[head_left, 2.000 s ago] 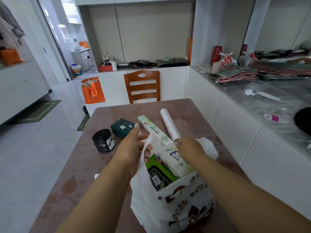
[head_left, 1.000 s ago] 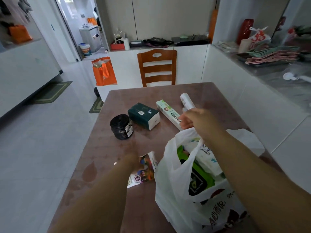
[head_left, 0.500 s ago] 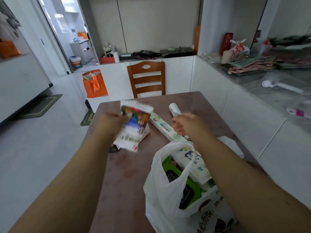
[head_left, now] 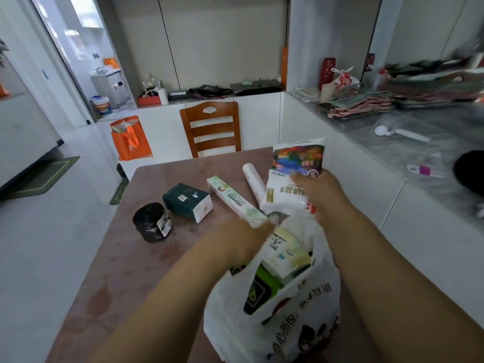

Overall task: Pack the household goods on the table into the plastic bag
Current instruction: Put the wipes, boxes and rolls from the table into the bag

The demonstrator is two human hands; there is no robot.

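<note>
A white plastic bag (head_left: 288, 326) with printed characters stands open at the table's near right. Inside it are a green-and-black pack and white wipe packs. My right hand (head_left: 320, 196) grips a white packet with a colourful picture (head_left: 293, 174) just above the bag's far rim. My left hand (head_left: 243, 241), blurred, is closed on the bag's left rim. On the brown table (head_left: 117, 258) lie a long green-and-white box (head_left: 231, 199), a white roll (head_left: 252, 179), a dark green tissue pack (head_left: 187, 201) and a black roll of bags (head_left: 153, 222).
A wooden chair (head_left: 212, 128) stands at the table's far end, with an orange bag (head_left: 129, 138) on the floor to its left. A white counter with hangers and a lint roller (head_left: 403, 134) runs along the right side.
The colourful packet has gone from my left hand to my right hand and now hangs over the bag. My left hand has dropped to the bag's rim, which the right hand let go.
</note>
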